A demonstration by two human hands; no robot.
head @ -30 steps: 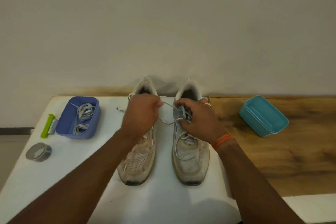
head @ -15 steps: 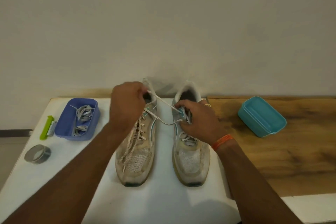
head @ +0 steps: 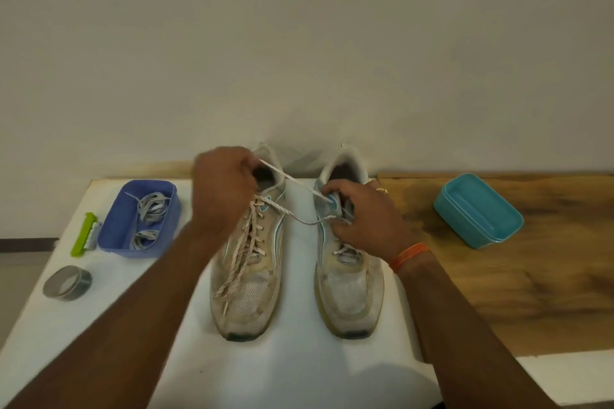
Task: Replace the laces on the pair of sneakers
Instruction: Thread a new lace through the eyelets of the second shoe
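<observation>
Two worn white sneakers stand side by side on the white table (head: pixel 299 372), toes toward me. The left sneaker (head: pixel 247 279) is laced, its lace ends lying loose over the toe. My left hand (head: pixel 222 189) pinches one end of the right shoe's lace (head: pixel 292 181) and holds it taut, up and to the left across the gap. My right hand (head: pixel 362 219) grips the tongue and eyelet area of the right sneaker (head: pixel 349 295). A second strand of that lace (head: pixel 309 222) sags between the shoes.
A purple tray (head: pixel 114 226) at the left holds coiled grey laces (head: pixel 151 209). Beside it lie a green tool (head: pixel 84 234) and a roll of grey tape (head: pixel 67 282). A teal tub (head: pixel 478 211) sits on the wooden surface (head: pixel 531 276) at the right. A wall rises just behind.
My left hand has moved up and to the left, drawing the lace out of the right sneaker and uncovering the left sneaker's laces. The right hand has stayed on the right shoe.
</observation>
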